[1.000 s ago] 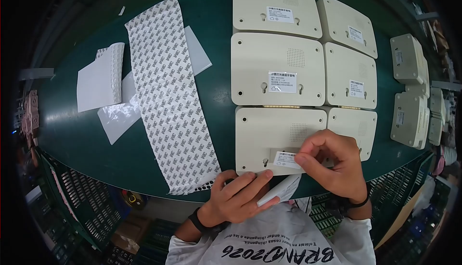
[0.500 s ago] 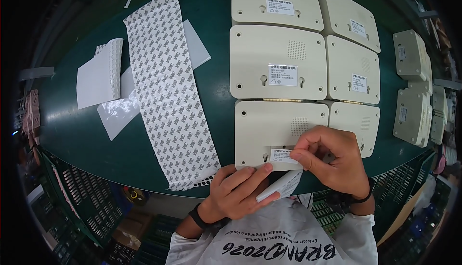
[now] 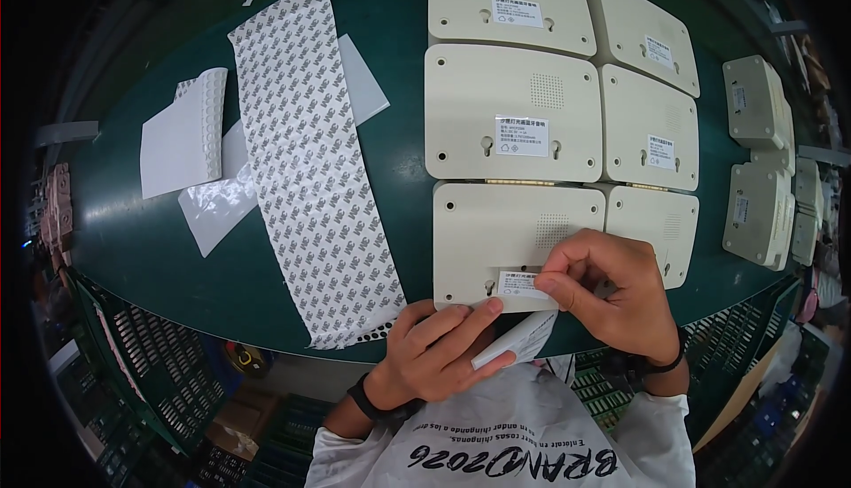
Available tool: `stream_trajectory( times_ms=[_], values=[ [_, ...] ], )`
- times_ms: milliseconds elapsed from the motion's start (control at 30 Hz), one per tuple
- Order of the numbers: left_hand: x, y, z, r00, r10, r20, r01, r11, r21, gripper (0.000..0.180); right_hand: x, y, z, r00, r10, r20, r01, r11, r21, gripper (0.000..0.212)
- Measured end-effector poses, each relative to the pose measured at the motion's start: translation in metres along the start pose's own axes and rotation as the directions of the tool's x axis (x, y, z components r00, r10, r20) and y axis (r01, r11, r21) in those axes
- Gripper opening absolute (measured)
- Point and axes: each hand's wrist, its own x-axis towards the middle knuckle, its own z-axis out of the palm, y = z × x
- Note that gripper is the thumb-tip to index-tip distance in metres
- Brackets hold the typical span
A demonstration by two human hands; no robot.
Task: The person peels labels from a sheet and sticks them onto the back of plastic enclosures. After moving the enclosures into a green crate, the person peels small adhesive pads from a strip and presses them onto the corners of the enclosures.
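Observation:
Closest to me lies a cream plastic casing (image 3: 496, 226), with screw holes, a speaker grille and keyhole slots. My right hand (image 3: 612, 293) pinches the right edge of a small white printed label (image 3: 519, 284) between thumb and forefinger. The label is over the casing's lower part, between the keyhole slots; whether it is stuck down, I cannot tell. My left hand (image 3: 443, 346) holds a folded white label sheet (image 3: 523, 339) between its fingers, below the casing's front edge. The left forefinger reaches up to the casing's edge, near the label's lower left corner.
More cream casings (image 3: 461, 98) stand in rows, several bearing labels; others (image 3: 753, 213) are stacked at the far right. Left of them, a long patterned adhesive sheet (image 3: 310, 169) and white sheets (image 3: 182, 147) lie on the green table (image 3: 115, 249). Green crates (image 3: 151, 364) stand below.

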Motion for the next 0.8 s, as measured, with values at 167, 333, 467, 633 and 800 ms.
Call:
stream_trajectory(
  times_ms=[167, 333, 467, 633, 800],
  values=[
    [0.0005, -0.0006, 0.0, 1.0, 0.005, 0.0, -0.005, 1.0, -0.003, 0.029, -0.0003, -0.0003, 0.0006, 1.0, -0.005, -0.011, 0.005, 1.0, 0.008, 0.008],
    [0.0006, -0.0004, -0.0001, 1.0, -0.001, -0.002, 0.001, 1.0, -0.009, 0.03, -0.0009, -0.0008, 0.0019, 1.0, -0.008, -0.014, 0.007, 1.0, -0.019, 0.008],
    [0.0008, 0.0, -0.0006, 1.0, -0.006, 0.0, 0.006, 1.0, -0.013, 0.03, -0.001, -0.002, 0.0021, 1.0, -0.019, -0.019, 0.018, 0.999, -0.036, 0.009],
    [0.0003, -0.0004, 0.0006, 1.0, -0.004, -0.003, 0.004, 1.0, -0.017, 0.029, -0.0017, -0.0009, 0.0046, 0.999, -0.031, -0.04, 0.029, 0.998, -0.052, 0.01],
    [0.0004, -0.0003, 0.0004, 1.0, -0.006, -0.004, 0.006, 1.0, -0.017, 0.029, -0.0014, -0.0044, 0.0047, 0.999, -0.032, -0.042, 0.028, 0.997, -0.074, 0.01]
  ],
)
